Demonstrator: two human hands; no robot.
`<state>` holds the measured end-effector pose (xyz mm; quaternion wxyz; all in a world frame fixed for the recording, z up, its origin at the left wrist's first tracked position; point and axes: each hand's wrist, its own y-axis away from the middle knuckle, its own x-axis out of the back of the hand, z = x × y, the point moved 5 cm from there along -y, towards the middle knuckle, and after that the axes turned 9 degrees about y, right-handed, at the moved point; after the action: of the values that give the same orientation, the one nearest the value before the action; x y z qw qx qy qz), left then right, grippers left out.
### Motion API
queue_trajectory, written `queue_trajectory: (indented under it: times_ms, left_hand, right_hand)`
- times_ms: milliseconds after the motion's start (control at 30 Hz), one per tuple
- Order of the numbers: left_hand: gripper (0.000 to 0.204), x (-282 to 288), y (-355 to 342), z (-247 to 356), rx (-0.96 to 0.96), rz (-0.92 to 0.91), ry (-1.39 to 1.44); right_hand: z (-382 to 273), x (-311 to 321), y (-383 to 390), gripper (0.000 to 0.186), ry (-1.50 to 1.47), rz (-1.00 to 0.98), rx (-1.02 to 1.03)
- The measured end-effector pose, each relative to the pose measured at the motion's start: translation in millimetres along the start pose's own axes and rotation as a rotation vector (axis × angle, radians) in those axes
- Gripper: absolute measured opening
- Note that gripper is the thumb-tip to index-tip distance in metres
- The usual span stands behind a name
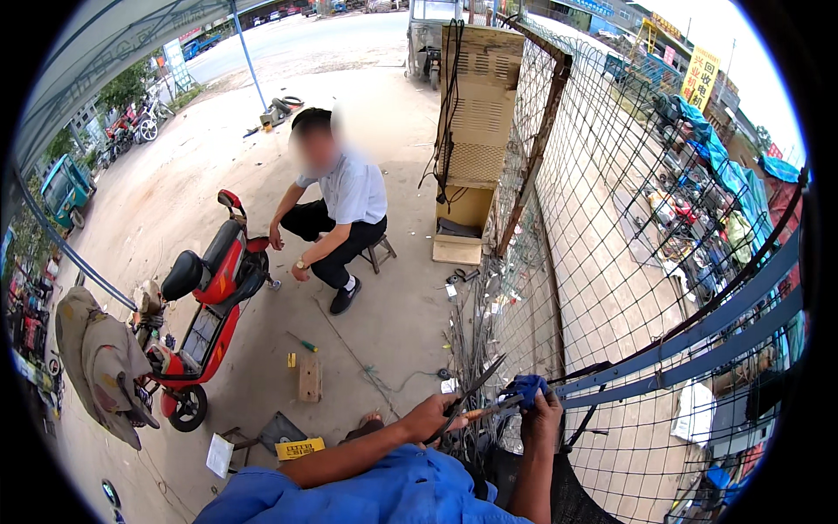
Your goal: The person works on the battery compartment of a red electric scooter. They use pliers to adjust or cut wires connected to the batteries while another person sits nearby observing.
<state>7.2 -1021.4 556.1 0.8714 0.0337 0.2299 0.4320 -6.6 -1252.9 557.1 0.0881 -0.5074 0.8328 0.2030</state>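
Observation:
My left hand point(428, 417) is closed around what look like dark scissors point(482, 377), their long blade pointing up and right. From beside its fingers a thin wooden-handled rod point(478, 413) runs across to my right hand point(543, 417). That hand is closed on a crumpled blue bundle point(527, 389), which looks like cloth or plastic, close to the wire mesh fence point(611, 288). The rod's far end meets the bundle; whether it is inside, I cannot tell. Grey metal bars point(690, 354) reach the fence just right of the bundle.
A person point(349, 196) sits on a low stool point(377, 253) ahead, beside a red electric scooter point(209, 327) with its footboard open. A wooden block point(310, 382), a green-handled screwdriver point(304, 342) and loose wires lie on the ground. A tall metal cabinet point(480, 113) stands by the fence.

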Motion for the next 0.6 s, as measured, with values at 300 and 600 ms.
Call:
queue_trajectory:
  times_ms: [300,600]
  left_hand:
    - [0.028,-7,14,19,-0.015,0.067,-0.154]
    - [0.030,2,24,-9,-0.016,0.116,-0.221]
  right_hand:
    - [-4,-7,13,0.027,0.510,-0.092,0.158]
    - [24,-2,16,0.017,0.333,0.005,0.052]
